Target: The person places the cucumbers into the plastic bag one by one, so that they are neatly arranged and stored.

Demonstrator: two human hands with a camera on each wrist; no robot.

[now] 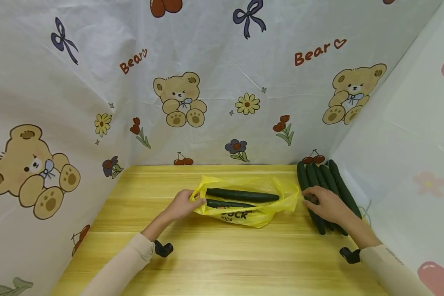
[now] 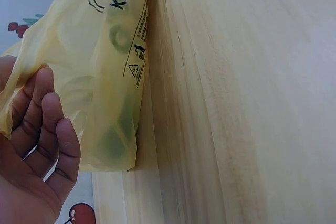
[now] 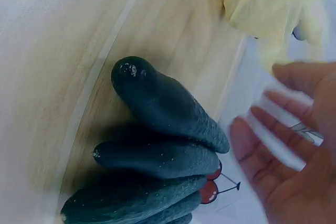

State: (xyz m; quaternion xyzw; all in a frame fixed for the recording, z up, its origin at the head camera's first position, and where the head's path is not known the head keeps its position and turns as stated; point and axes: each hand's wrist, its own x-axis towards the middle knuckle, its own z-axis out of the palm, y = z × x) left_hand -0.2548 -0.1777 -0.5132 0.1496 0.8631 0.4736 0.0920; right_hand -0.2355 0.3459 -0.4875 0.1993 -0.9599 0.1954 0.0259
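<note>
A yellow plastic bag [image 1: 240, 216] with black print lies on its side, mouth open. Two dark green cucumbers [image 1: 244, 195] show inside it. At the bag's left end, my left hand [image 1: 181, 204] pinches the rim between thumb and fingers; the left wrist view shows the thin film [image 2: 58, 40] caught in that hand [image 2: 39, 129]. My right hand [image 1: 327, 203] is above a row of several cucumbers [image 1: 345, 191], its fingers loosely spread and holding nothing. In the right wrist view, the hand [image 3: 299, 135] hovers beside the cucumbers [image 3: 163, 108], its thumb close to the bag [image 3: 268, 3].
Both hands work over a light wooden table [image 1: 222, 259]. A printed cloth [image 1: 222, 139] with bears and flowers stands behind it and at the left. A white sheet [image 1: 403, 135] borders the right side, close to the cucumber row.
</note>
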